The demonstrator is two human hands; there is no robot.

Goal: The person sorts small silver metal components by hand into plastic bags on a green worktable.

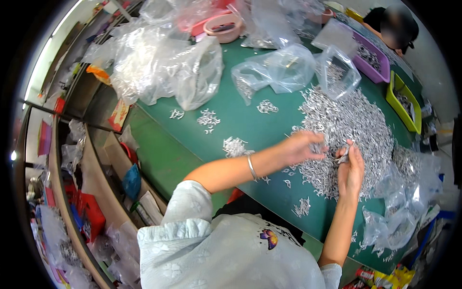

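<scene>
A broad heap of small, curved silver metal pieces (365,123) covers the right part of the green table. Over its near-left edge, my left hand (305,147) reaches in with fingers curved and apart, slightly blurred; I see nothing held in it. Close to its right, my right hand (352,168) is closed, palm up, around a few of the metal pieces (342,155), thumb and fingertips together. Left of my arms lie small separate piles: a pale, straighter bunch (234,147), a loose cluster (208,118) and another (267,107). One more little pile (301,207) lies near the front edge.
Clear plastic bags (197,77) crowd the table's far left, with a pink bowl (224,29) behind. A purple basket (373,67) and a yellow-green basket (404,103) stand at the right. Filled bags (409,188) lie at near right. Another person (392,26) sits across the table. Shelves line the left.
</scene>
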